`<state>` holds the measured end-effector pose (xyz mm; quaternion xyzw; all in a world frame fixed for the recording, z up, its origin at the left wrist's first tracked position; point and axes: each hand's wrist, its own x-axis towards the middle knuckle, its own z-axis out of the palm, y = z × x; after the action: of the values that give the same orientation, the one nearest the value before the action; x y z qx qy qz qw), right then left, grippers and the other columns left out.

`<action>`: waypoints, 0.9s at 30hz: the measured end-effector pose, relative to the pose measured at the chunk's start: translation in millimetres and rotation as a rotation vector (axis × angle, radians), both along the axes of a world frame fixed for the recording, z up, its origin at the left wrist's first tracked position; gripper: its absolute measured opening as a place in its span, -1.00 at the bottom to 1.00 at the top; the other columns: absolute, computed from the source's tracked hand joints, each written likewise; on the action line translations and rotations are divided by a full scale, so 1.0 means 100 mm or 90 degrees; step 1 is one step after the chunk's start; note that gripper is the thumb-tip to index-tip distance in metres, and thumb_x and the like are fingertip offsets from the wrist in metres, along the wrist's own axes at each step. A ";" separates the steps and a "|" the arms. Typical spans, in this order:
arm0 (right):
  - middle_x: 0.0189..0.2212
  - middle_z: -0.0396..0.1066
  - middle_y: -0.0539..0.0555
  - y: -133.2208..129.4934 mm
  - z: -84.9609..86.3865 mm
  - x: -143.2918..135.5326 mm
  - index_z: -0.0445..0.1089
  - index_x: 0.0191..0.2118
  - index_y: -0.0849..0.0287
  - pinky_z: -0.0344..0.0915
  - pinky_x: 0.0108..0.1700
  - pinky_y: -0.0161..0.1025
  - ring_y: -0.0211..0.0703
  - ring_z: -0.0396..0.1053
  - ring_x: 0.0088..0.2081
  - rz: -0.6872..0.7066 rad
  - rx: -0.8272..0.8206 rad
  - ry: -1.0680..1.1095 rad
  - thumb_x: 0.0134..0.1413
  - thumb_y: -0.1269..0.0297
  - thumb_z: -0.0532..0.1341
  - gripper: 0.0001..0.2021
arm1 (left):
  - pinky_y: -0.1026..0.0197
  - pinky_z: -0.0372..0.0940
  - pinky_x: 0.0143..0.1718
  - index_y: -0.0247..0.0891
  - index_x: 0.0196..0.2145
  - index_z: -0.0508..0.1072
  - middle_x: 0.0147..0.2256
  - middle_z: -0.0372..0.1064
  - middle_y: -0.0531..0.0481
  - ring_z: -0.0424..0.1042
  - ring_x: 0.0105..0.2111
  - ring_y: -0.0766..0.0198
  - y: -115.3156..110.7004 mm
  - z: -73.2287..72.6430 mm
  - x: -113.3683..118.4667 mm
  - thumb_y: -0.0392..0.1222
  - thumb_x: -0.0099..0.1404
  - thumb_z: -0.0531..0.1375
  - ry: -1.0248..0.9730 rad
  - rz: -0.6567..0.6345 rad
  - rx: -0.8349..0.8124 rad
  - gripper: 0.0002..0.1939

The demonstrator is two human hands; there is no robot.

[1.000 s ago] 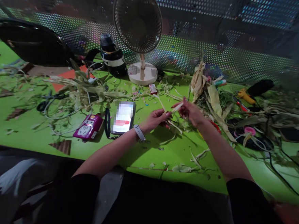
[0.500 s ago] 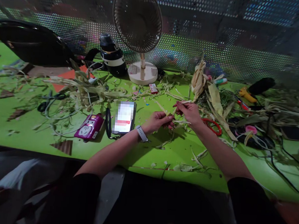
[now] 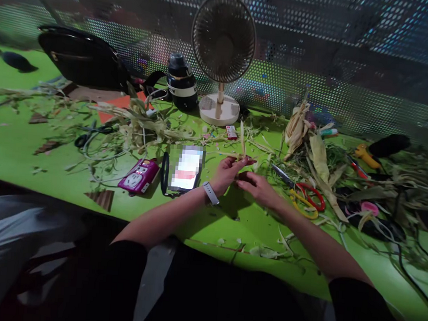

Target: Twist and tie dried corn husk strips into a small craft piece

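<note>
My left hand point(image 3: 228, 175) is closed in a pinch on pale corn husk strips point(image 3: 243, 140). One strip stands up above the fingers, and another runs out to the left. Just below and to the right, my right hand point(image 3: 256, 187) has its bent fingers against the underside of the left one; what they grip is hidden. Scissors with red and yellow handles point(image 3: 308, 200) lie to the right of my right hand, blades towards it. A phone point(image 3: 187, 169) with a lit screen lies left of my left hand.
A purple power socket block point(image 3: 138, 176) lies at left with a cable. Behind stand a round fan point(image 3: 219, 109) and a black bottle point(image 3: 182, 87). Husk bundles point(image 3: 296, 129) and scraps litter the right and back. A black bag point(image 3: 83, 63) is at far left.
My right hand has moved down from above the husk strips to beneath my left hand. One strip now points upward. The scissors show more fully, and the view has shifted.
</note>
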<state>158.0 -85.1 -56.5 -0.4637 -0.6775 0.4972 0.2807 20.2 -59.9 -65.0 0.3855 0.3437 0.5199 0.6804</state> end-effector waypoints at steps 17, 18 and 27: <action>-0.56 0.29 -0.05 -0.02 0.02 0.05 0.27 -0.46 0.15 0.21 -0.38 -0.30 -0.28 0.25 -0.48 0.075 -0.050 0.019 0.10 -0.02 0.15 -0.67 | 0.13 0.29 -0.09 -0.37 -0.37 0.46 -0.45 0.49 -0.03 0.50 -0.36 0.27 0.19 0.08 -0.19 -0.01 0.01 0.36 0.048 -0.056 0.043 -0.64; -0.56 0.29 -0.06 0.00 0.03 0.07 0.28 -0.46 0.15 0.21 -0.40 -0.30 -0.28 0.24 -0.49 0.046 -0.059 0.027 0.08 -0.01 0.18 -0.68 | 0.14 0.29 -0.10 -0.36 -0.36 0.45 -0.45 0.49 -0.02 0.49 -0.36 0.28 0.18 0.09 -0.19 0.00 0.03 0.35 0.062 -0.065 0.055 -0.64; -0.69 0.16 -0.13 0.12 0.09 0.17 0.21 -0.51 0.13 0.08 -0.57 -0.34 -0.35 0.11 -0.64 -0.179 0.017 0.120 0.02 -0.17 0.17 -0.57 | 0.20 0.31 -0.18 -0.31 -0.32 0.38 -0.44 0.48 0.02 0.47 -0.36 0.31 0.08 0.16 -0.16 0.08 0.01 0.33 0.150 -0.189 0.102 -0.57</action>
<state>174.5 -72.9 -47.9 -0.5017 -0.5831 0.4853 0.4156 4.2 -51.9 -48.8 0.5427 0.3178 0.3912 0.6719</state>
